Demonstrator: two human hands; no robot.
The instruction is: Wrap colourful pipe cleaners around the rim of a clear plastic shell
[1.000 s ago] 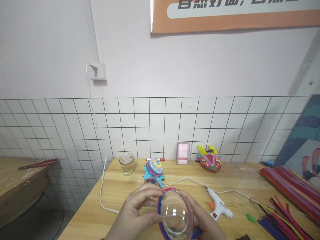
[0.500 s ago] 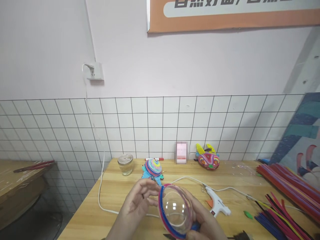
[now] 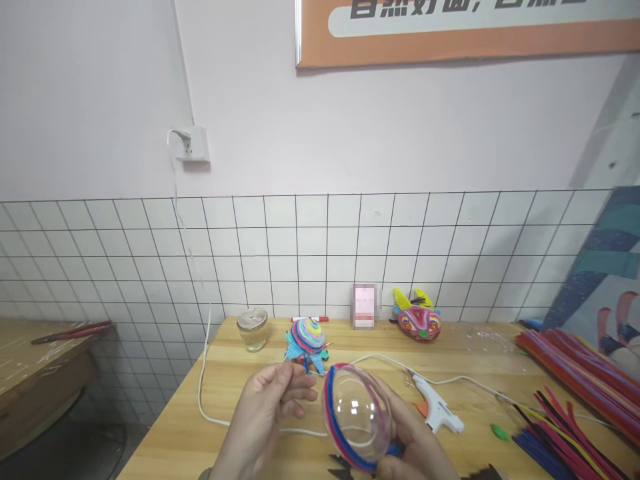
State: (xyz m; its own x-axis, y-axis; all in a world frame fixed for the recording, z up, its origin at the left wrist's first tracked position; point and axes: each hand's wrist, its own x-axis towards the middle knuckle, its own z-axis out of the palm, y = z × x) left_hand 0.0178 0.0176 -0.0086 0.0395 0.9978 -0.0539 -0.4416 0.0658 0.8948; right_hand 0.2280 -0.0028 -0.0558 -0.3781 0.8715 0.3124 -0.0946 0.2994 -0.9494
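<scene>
Clear plastic half-sphere dome (image 3: 357,417) rimmed with pink and blue pipe cleaners sits above the near edge of the light wooden tabletop (image 3: 240,393). Left hand (image 3: 267,413) just left of it, fingers loosely curled, apparently pinching at the rim. Right hand (image 3: 417,443) cups the dome from behind. Risk: smooth shell could slip; rim wrap could peel under sideways tugging.

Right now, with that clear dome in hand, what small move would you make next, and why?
Probably bring the left hand back onto the rim and press the pipe cleaners down. The right hand alone cradles the dome, the left fingers sit just beside it, and the blue and pink strands ring its edge. The glue gun lies on the table, within easy reach.
</scene>
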